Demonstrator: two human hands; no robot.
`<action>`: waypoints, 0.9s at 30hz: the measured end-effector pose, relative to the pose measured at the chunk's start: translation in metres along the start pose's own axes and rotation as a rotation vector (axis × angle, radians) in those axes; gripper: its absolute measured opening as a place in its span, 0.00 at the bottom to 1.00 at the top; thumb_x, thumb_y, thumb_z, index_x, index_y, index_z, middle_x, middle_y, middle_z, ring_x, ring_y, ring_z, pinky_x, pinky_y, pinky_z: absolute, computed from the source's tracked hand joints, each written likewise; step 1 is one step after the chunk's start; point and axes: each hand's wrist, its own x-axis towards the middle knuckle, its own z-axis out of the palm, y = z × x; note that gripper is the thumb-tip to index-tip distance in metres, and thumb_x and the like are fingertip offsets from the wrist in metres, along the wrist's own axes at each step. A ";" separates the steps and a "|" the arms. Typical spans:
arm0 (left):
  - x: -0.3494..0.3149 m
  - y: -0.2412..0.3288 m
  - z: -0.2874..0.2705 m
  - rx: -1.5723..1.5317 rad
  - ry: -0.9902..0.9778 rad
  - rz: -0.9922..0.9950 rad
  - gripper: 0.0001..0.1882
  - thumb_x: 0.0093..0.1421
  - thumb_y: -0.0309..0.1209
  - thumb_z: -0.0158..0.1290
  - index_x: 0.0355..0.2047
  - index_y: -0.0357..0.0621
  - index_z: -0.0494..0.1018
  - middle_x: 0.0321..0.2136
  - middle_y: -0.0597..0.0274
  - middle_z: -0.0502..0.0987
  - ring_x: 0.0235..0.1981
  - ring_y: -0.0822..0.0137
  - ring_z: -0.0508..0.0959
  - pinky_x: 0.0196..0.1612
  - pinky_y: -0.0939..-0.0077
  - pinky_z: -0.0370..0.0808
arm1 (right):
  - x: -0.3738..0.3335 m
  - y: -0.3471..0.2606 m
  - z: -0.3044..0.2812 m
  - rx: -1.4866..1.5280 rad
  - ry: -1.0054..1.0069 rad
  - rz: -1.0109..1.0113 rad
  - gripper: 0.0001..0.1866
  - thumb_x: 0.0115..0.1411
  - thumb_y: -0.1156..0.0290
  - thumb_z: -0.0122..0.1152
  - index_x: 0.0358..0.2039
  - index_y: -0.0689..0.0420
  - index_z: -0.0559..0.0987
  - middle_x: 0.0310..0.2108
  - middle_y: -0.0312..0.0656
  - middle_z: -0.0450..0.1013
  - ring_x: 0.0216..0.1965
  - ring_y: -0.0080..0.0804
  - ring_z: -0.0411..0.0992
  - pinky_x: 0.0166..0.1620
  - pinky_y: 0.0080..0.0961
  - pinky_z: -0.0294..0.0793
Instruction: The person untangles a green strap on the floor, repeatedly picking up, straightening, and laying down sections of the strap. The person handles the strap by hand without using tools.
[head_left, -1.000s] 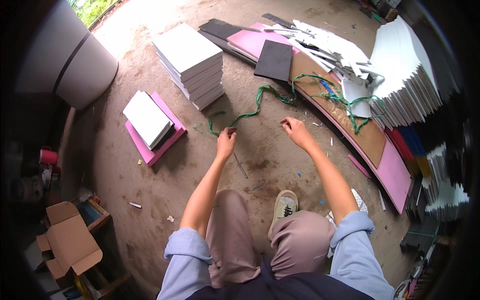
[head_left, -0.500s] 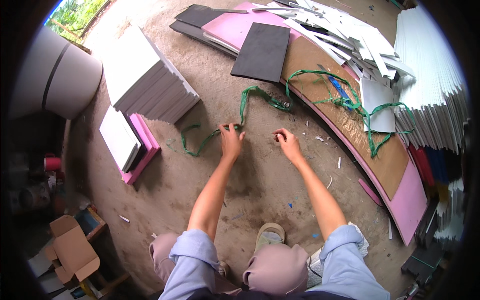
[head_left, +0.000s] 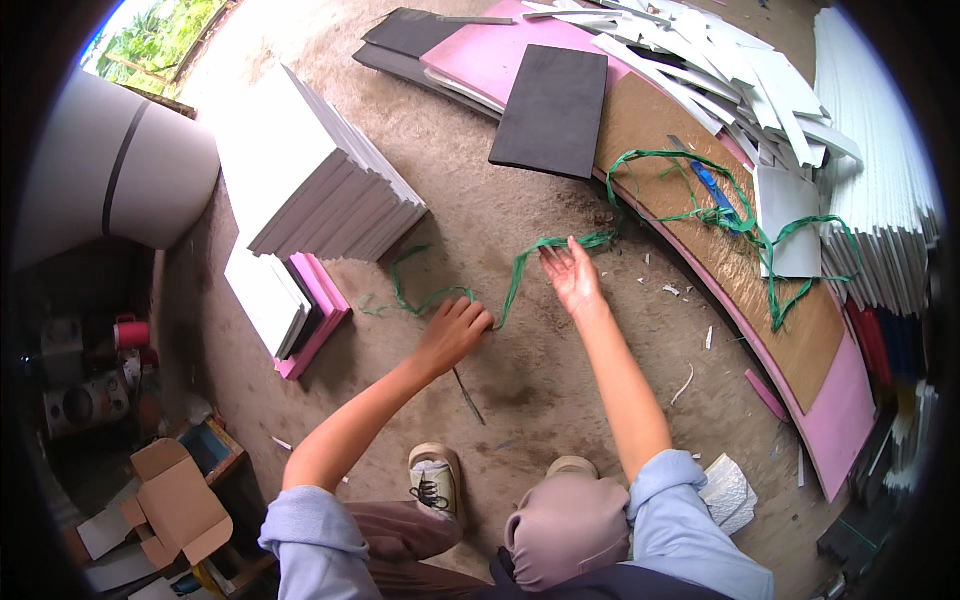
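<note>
A green plastic string (head_left: 518, 275) runs loosely across the concrete floor in front of me. My left hand (head_left: 455, 333) is closed round a stretch of it, back of the hand up. Palm up, my right hand (head_left: 573, 280) is open, its fingers extended against the string farther right; whether they pinch it I cannot tell. Beyond my left hand, one loose length lies near the tall stack of white foam sheets (head_left: 300, 170). More green string (head_left: 775, 262) is tangled over a brown board (head_left: 690, 215), beside a blue utility knife (head_left: 712, 190).
A small pile of white, black and pink sheets (head_left: 320, 310) lies at left. Pink sheets (head_left: 815, 420) lie under the brown board, with a black sheet (head_left: 550, 110) and white offcuts (head_left: 745, 75) farther back. A cardboard box (head_left: 180, 500) sits lower left; white sheets (head_left: 880, 180) stand right.
My left hand has come nearer and turned inward, closing on the string. My right hand has turned palm up and moved against the string, whose right part now runs straighter.
</note>
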 end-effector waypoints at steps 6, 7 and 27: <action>-0.026 -0.029 -0.009 0.177 -0.146 0.375 0.09 0.49 0.32 0.50 0.30 0.47 0.63 0.29 0.65 0.64 0.35 0.67 0.65 0.37 0.75 0.61 | -0.002 -0.024 0.012 -0.164 -0.020 -0.084 0.11 0.53 0.73 0.51 0.38 0.60 0.70 0.34 0.41 0.68 0.38 0.30 0.67 0.40 0.28 0.69; -0.025 -0.031 -0.010 0.146 -0.154 0.339 0.11 0.49 0.32 0.51 0.31 0.47 0.63 0.29 0.64 0.64 0.36 0.67 0.66 0.37 0.75 0.62 | -0.011 -0.028 0.016 -0.185 -0.090 -0.145 0.09 0.53 0.75 0.51 0.37 0.59 0.71 0.33 0.39 0.69 0.36 0.28 0.68 0.39 0.27 0.69; 0.016 0.078 -0.156 -1.019 0.336 -0.256 0.15 0.46 0.35 0.59 0.29 0.37 0.72 0.23 0.61 0.76 0.27 0.74 0.75 0.32 0.81 0.72 | -0.237 -0.036 0.105 -0.851 -0.304 -0.707 0.07 0.48 0.74 0.59 0.28 0.61 0.73 0.26 0.37 0.72 0.28 0.20 0.69 0.34 0.18 0.69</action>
